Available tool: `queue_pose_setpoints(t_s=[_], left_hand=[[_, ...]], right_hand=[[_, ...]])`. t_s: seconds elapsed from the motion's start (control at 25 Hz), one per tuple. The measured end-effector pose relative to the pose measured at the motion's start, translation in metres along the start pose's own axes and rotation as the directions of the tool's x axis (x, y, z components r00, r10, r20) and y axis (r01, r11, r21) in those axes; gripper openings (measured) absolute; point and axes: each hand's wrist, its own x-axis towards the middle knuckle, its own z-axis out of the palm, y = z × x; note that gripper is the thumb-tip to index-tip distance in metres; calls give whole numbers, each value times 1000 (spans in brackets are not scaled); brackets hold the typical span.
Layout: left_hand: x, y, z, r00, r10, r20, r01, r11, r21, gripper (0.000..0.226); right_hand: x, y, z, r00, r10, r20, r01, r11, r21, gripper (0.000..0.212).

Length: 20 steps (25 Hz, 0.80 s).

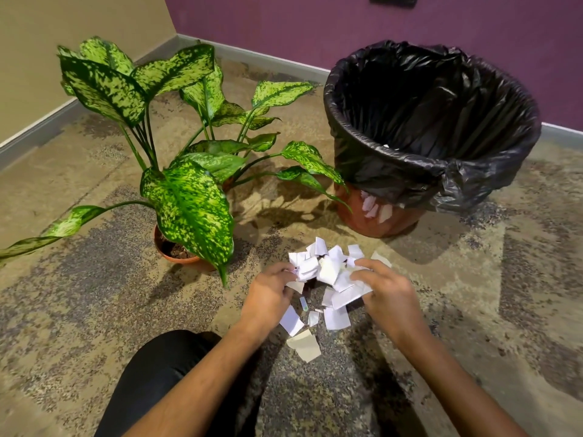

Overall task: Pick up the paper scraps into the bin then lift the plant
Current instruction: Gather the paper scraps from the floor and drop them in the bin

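Patterned carpet (94, 310), purple wall behind. Left hand (268, 296) and right hand (386, 290) curl round paper scraps (325, 268), apparently raised; several loose below. Bin (432, 130) ahead-right, nearer right hand. Plant (189, 197) ahead-left.

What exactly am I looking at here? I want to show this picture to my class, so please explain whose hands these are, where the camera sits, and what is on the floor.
There is no machine here: a person wears one camera on the head, looking forward and down, so the arms enter from the bottom. The left hand and right hand together gather a bunch of white paper scraps, fingers curled round it. More loose scraps lie on the patterned carpet under the hands. Beyond, on the left, stands a potted plant with speckled green leaves; on the right, a bin lined with a black bag. The dark shape at the bottom appears to be the person's knee.
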Motion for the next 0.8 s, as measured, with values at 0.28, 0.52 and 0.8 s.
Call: queue_pose_setpoints(t_s=[0.28, 0.52, 0.8], left_hand=[[-7, 18, -7, 999, -34, 1, 34, 999, 42, 35], [-10, 22, -3, 999, -50, 11, 50, 999, 18, 32], [-8, 51, -17, 990, -5, -140, -9, 995, -102, 23]], right_hand=[[54, -56, -143, 967, -112, -230, 146, 979, 139, 36], [134, -46, -206, 934, -56, -353, 63, 998, 9, 27], [186, -12, -195, 990, 92, -103, -111, 972, -206, 42]])
